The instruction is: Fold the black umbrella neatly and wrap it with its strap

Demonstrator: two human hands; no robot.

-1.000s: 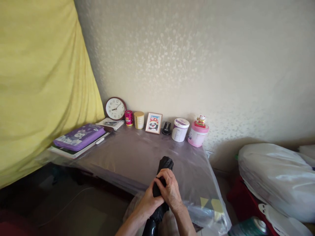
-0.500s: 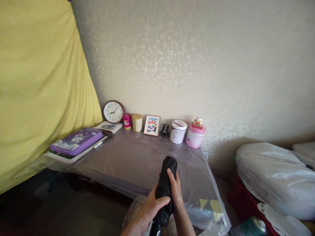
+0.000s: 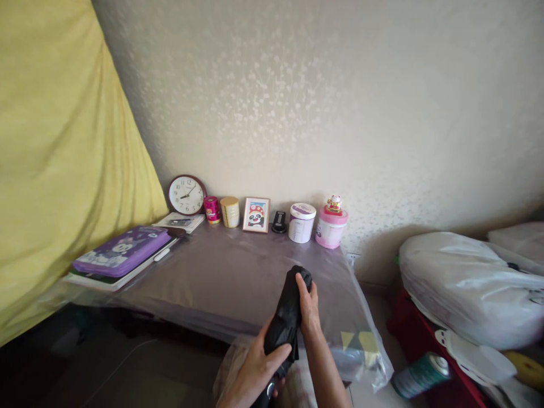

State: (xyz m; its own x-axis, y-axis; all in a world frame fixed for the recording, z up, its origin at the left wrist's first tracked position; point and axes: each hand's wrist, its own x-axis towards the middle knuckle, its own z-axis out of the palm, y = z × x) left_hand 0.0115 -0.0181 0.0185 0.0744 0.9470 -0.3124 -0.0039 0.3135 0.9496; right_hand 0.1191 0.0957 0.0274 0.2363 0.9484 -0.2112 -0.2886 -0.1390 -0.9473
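A folded black umbrella (image 3: 284, 317) is held in both hands over the front edge of the table, tilted with its top up and to the right. My left hand (image 3: 264, 362) wraps around its lower part, thumb across the fabric, just above the dark handle (image 3: 264, 396). Higher up, my right hand (image 3: 309, 300) grips the umbrella near its top from the right side. The fingers behind the umbrella are mostly hidden.
Along the back of the plastic-covered table (image 3: 221, 272) stand a clock (image 3: 187, 194), a panda picture frame (image 3: 256, 215), a white tub (image 3: 302, 224) and a pink tub (image 3: 330, 231). A purple case (image 3: 121, 249) lies left. White bags (image 3: 463, 289) and a spray can (image 3: 420, 375) are at right.
My right hand has slid up toward the umbrella's top, and the umbrella leans further right. My left hand stays around the lower part. The view has shifted slightly right.
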